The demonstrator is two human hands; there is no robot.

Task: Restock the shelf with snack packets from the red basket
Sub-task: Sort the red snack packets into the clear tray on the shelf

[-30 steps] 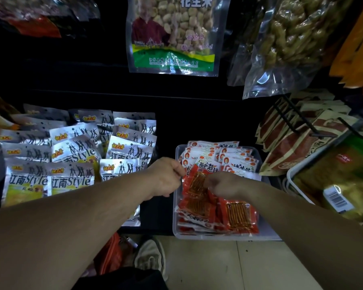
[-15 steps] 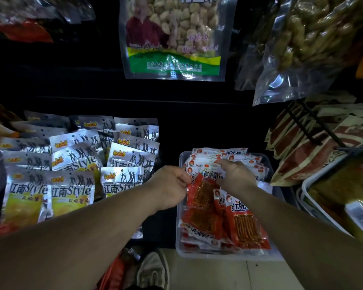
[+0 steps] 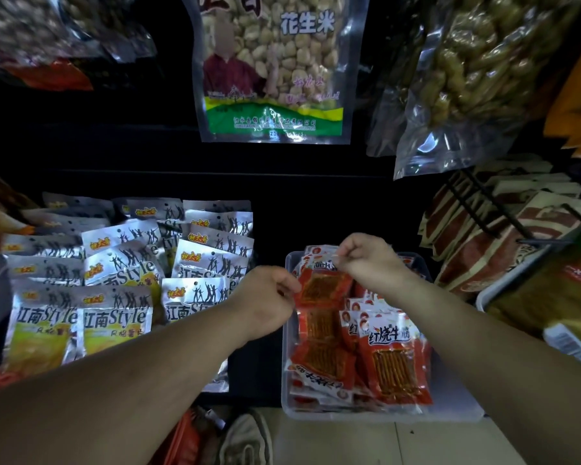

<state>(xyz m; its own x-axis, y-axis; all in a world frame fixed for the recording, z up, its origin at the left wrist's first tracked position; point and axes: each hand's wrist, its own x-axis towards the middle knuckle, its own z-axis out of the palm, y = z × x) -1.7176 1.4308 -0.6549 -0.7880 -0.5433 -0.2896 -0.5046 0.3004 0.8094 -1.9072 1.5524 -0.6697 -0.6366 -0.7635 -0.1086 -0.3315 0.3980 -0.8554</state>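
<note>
My left hand (image 3: pixel 269 298) reaches in from seven o'clock, forearm stretched long across the lower frame, knuckles up and fingers curled tight into a narrow pinch on the left edge of a red foil snack packet with a clear window showing orange sticks (image 3: pixel 322 288). My right hand (image 3: pixel 369 263) comes in from four o'clock, wrist bent so the back of the hand faces me, thumb and forefinger pinched closed on the pale top edge of that same packet, at the far end of the tray. The packet stands tilted between the two hands, its top toward twelve o'clock.

It sits in a clear rectangular plastic tray (image 3: pixel 457 406) on the dark shelf (image 3: pixel 316 213), at about five o'clock from the frame's centre. The tray is filled with more red and white snack packets (image 3: pixel 394 360), overlapping in rows; the nearest one lies flat with its window up, just below my right wrist.

At nine o'clock, well apart from the tray, stand silver and yellow crisp packets printed "Style" (image 3: pixel 114 327) in several rows. At twelve o'clock hangs a large clear bag of pale peanuts with a green band (image 3: pixel 272 72); at two o'clock hangs a clear bag of peanuts in the shell (image 3: pixel 477 72). Brown and cream packets (image 3: pixel 483 250) hang on black hooks at three o'clock.

At six o'clock a bit of the red basket (image 3: pixel 182 441) shows beside my grey shoe (image 3: pixel 249 437) on the tiled floor (image 3: pixel 366 444)
</note>
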